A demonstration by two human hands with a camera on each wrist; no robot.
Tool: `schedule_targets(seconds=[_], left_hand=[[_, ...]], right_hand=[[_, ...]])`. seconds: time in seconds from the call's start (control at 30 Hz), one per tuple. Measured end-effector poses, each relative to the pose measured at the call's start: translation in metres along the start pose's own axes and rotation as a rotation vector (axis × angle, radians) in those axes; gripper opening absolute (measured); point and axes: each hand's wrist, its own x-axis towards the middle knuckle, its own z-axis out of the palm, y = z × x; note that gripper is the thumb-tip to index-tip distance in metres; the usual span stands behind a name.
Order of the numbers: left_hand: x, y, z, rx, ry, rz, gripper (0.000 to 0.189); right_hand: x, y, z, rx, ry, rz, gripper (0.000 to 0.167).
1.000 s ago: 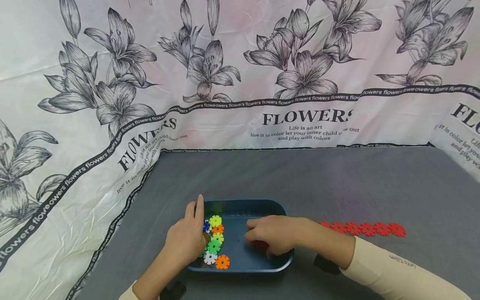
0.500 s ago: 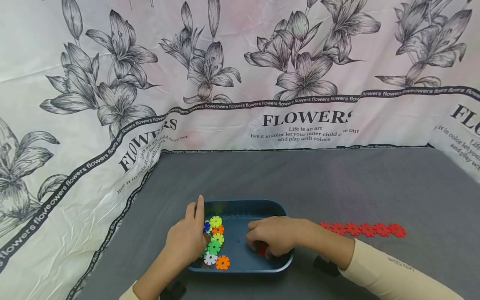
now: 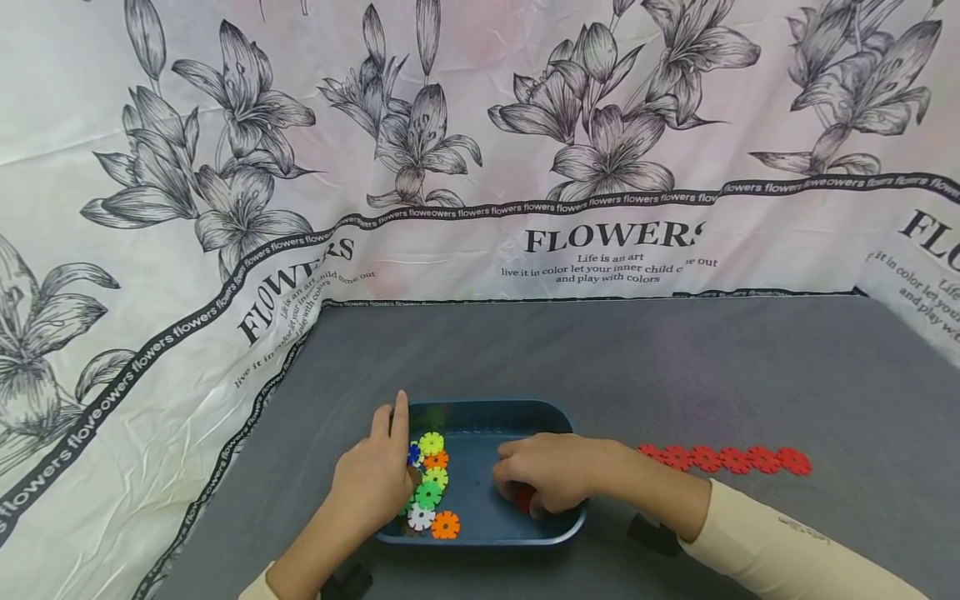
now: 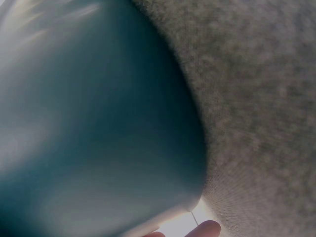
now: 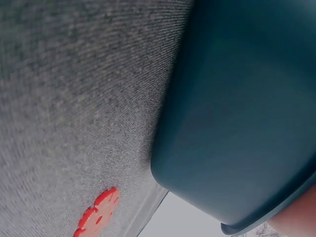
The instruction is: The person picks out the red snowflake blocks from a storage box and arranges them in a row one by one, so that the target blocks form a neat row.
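In the head view, my left hand [image 3: 375, 471] holds the left side of a dark blue tray [image 3: 480, 542], its index finger straight along the rim and the thumb on the inner side. My right hand [image 3: 551, 471] reaches over the tray's right side, fingers bent down around a red interlocking disc [image 3: 525, 498], mostly hidden under them. Near the left hand lie loose notched discs: yellow, blue, white, a green disc [image 3: 428, 494] and an orange disc [image 3: 446, 525]. The left wrist view shows the tray's outer wall [image 4: 108, 113] and fingertips [image 4: 205, 229].
Right of the tray, a row of several red discs [image 3: 735, 459] lies on the grey tabletop [image 3: 600, 358], partly behind the right forearm. A flower-printed cloth [image 3: 450, 250] hangs along the back and left. The right wrist view shows the end of the red row [image 5: 98, 215].
The right hand has shifted slightly, and more of the red disc shows beneath its fingers than a second ago. The left hand, the tray and the red row stay where they were.
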Motion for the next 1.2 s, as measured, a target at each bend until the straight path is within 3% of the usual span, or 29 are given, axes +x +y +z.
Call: schedule_targets(seconds=[0.3,0.63,1.2], left_hand=[[-0.0008,0.0,0.0011,-0.005,-0.011,-0.008,0.09],[-0.0018,0.0007,0.0004,0.001,-0.002,-0.009,0.09],[-0.0014,0.0014,-0.0007,0.002,-0.002,-0.008,0.089]], right_hand=[[-0.0044,-0.0019,-0.0032,0.084,-0.015,-0.05,0.018],[-0.0062,-0.0088,-0.0042,0.081,-0.175,-0.033,0.02],[-0.0001,-0.0036,-0.0047,0.08,-0.117,-0.051,0.024]])
